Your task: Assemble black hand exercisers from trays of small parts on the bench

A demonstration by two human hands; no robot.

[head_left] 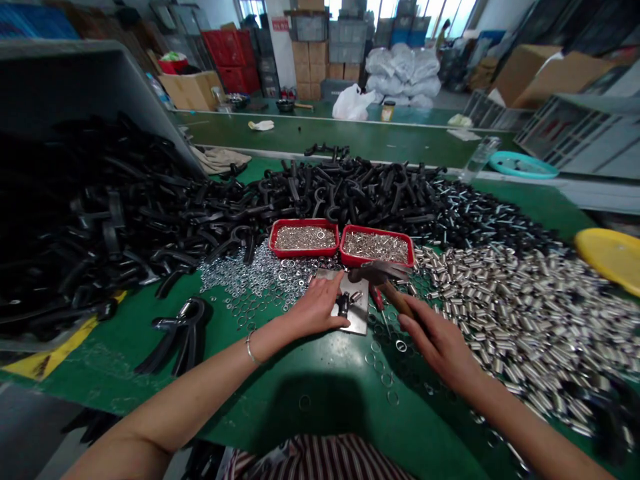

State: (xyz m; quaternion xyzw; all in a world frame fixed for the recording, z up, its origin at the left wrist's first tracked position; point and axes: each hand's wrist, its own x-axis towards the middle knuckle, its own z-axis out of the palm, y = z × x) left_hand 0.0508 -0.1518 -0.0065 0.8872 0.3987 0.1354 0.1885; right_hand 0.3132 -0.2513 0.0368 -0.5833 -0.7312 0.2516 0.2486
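Observation:
My right hand [435, 340] is closed round the wooden handle of a hammer [398, 301], whose dark metal head hangs over the far right corner of a small steel plate [357, 321]. My left hand [316, 308] rests at the plate's left side, thumb and fingers closed about a small black part [343, 305] on it. A short metal spring [355, 297] lies beside that part. Just right of the plate is a red-handled screwdriver [379, 300]. To the left lies a joined pair of black handles [187, 340] with a spring at the top.
Beyond the plate stand two red trays [305, 253] [377, 261] of small metal pieces. Black handles [350, 190] heap behind them and spill from a grey bin [150, 87]. Silvery springs [525, 313] cover the right side; washers [260, 280] lie left, loose rings [387, 380] in front.

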